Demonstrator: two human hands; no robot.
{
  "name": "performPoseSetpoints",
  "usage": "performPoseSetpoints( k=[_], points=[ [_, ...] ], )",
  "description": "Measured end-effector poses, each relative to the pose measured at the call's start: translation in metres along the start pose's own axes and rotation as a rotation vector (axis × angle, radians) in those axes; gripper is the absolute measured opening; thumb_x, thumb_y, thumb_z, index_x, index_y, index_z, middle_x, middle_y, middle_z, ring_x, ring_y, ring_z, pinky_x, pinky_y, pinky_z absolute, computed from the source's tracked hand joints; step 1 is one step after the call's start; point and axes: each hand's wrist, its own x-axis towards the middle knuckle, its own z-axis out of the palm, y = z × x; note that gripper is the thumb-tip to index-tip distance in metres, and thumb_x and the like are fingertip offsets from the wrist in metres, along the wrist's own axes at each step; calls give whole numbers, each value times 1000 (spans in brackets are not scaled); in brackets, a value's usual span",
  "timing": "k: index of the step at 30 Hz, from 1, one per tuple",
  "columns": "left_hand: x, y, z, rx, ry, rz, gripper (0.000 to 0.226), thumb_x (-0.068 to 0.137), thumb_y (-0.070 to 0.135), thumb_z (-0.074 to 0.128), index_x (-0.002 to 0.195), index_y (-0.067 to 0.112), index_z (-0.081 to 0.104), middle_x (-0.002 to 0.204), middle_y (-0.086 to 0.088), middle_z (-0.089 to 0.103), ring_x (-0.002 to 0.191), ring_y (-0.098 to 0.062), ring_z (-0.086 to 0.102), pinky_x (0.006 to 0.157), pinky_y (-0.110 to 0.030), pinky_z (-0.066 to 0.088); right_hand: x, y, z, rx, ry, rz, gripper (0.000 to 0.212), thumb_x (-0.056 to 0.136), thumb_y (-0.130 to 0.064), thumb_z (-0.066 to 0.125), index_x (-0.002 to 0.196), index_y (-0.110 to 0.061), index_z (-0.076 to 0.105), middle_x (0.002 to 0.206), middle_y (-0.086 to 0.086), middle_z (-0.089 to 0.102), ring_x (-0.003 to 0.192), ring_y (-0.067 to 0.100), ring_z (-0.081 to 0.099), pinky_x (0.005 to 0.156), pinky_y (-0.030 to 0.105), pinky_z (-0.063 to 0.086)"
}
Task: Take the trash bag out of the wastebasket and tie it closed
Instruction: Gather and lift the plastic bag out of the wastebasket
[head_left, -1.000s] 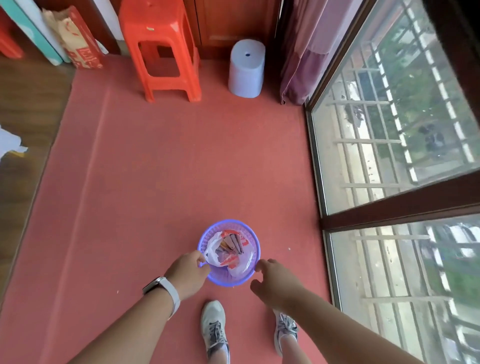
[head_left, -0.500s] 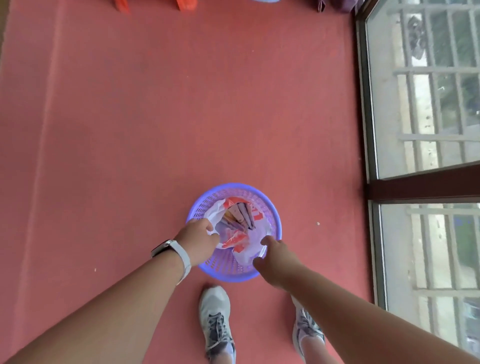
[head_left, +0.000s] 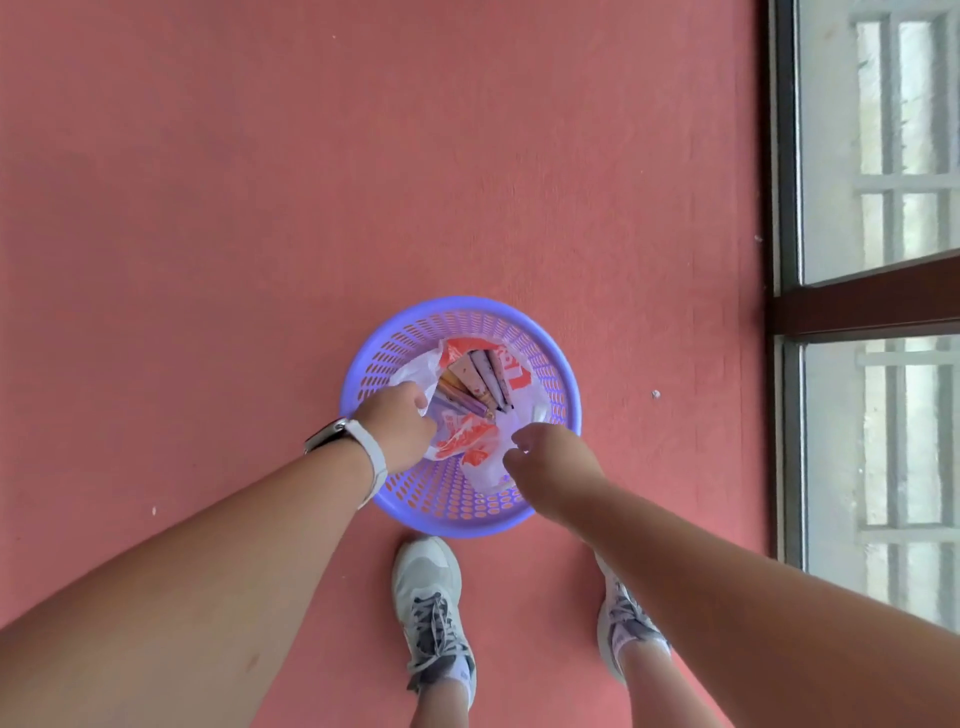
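Red floor mat (head_left: 260, 208) underfoot, window (head_left: 878, 156) along its right edge; purple wastebasket (head_left: 395, 353) stands just ahead of two grey sneakers (head_left: 431, 613).

Trash bag (head_left: 480, 452), white plastic with red print, sits inside the wastebasket, mouth open, several flat wrappers (head_left: 475, 382) lying in it. Left hand (head_left: 397, 428), white-strapped watch (head_left: 343, 434) on the wrist, is at the basket's left inner side, fingers curled and pinching the bag's white edge. Right hand (head_left: 553, 467) is over the near-right rim, fingers bent toward the bag's near edge; cannot tell whether they grip the plastic or only touch it. Bag not lifted; nothing tied.
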Motion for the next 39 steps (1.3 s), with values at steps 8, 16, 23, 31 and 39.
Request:
performPoseSetpoints(
  k=[8, 16, 23, 31, 39],
  points=[
    [-34, 23, -31, -159, 78, -43, 21, 77, 18, 64, 81, 31, 48, 71, 8, 48, 64, -21, 52, 48, -23, 31, -34, -20, -30, 141, 101, -95, 32, 76, -9, 48, 91, -24, 72, 91, -6, 72, 66, 13, 57, 56, 22, 38],
    [-94, 34, -99, -109, 60, -13, 25, 71, 30, 58, 55, 14, 46, 53, -1, 48, 56, -26, 42, 45, -30, 29, -86, -37, -73, 121, 194, -122, 31, 75, -9, 47, 88, -28, 69, 80, -9, 68, 68, 15, 59, 52, 20, 37],
    [-161, 59, -136, -391, 164, 61, 14, 77, 15, 61, 64, 12, 62, 57, 1, 56, 49, -15, 43, 42, -23, 34, -143, -53, -94, 191, 201, -158, 26, 76, -12, 51, 87, -31, 66, 60, -15, 60, 50, 0, 51, 43, 12, 34],
    [-234, 72, -164, -684, 321, 108, 15, 80, 24, 61, 66, 19, 64, 54, 10, 63, 44, -1, 45, 47, -22, 35, -217, -73, -134, 334, 268, -279, 39, 73, -4, 50, 71, -42, 60, 74, -32, 66, 73, -4, 62, 57, 12, 45],
    [-330, 112, -228, -855, 430, 235, 12, 81, 17, 65, 70, 21, 69, 56, 15, 65, 48, 2, 52, 44, -9, 38, -315, -117, -200, 219, 459, -393, 34, 74, -6, 55, 76, -40, 59, 78, -18, 69, 78, 3, 64, 63, 16, 45]
  ],
)
